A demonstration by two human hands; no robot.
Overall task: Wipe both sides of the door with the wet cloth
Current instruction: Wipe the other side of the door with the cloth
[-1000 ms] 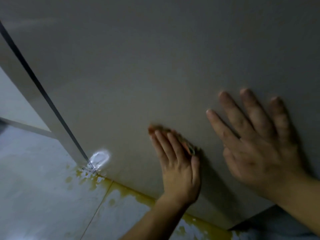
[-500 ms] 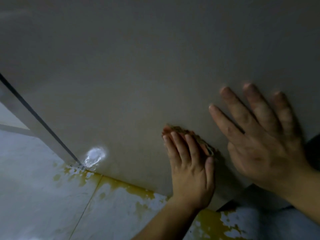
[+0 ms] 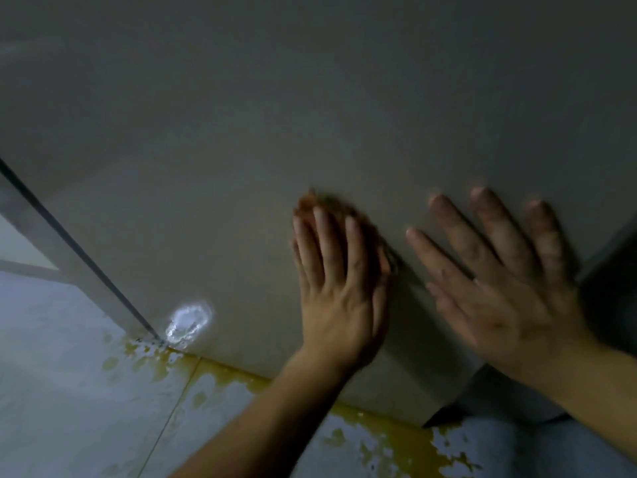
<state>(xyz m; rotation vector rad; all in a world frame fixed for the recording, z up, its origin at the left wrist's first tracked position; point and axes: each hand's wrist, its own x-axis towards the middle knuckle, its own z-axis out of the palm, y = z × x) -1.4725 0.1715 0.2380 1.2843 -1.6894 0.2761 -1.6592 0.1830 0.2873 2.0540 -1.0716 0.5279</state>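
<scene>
The door (image 3: 310,115), a plain grey-beige panel, fills most of the head view and is seen from low down near its bottom edge. The left hand (image 3: 339,298) lies flat against it with the fingers (image 3: 322,243) straight and close together. It presses the wet cloth (image 3: 339,202) onto the panel rather than clutching it. Only a brownish-orange fringe of the cloth shows, above the fingertips and along the right side of the hand. The rest is hidden under the palm. Just beside it to the right, apart from it, the right hand (image 3: 506,305) rests palm-down on the bare door with its fingers spread wide and straight, holding nothing. The cloth sits on the lower part of the door, between the bright patch of reflected light (image 3: 188,322) near the lower left corner and the right hand. A thin dark strip (image 3: 69,243) runs diagonally along the door's left edge, with a pale frame (image 3: 31,232) beyond it. Below the door lies a light tiled floor (image 3: 69,391), and a yellow-brown puddle (image 3: 396,432) spreads along the foot of the door, broken into splashes towards the left. Blue-grey fabric (image 3: 517,450) shows at the bottom right; what it belongs to cannot be told.
</scene>
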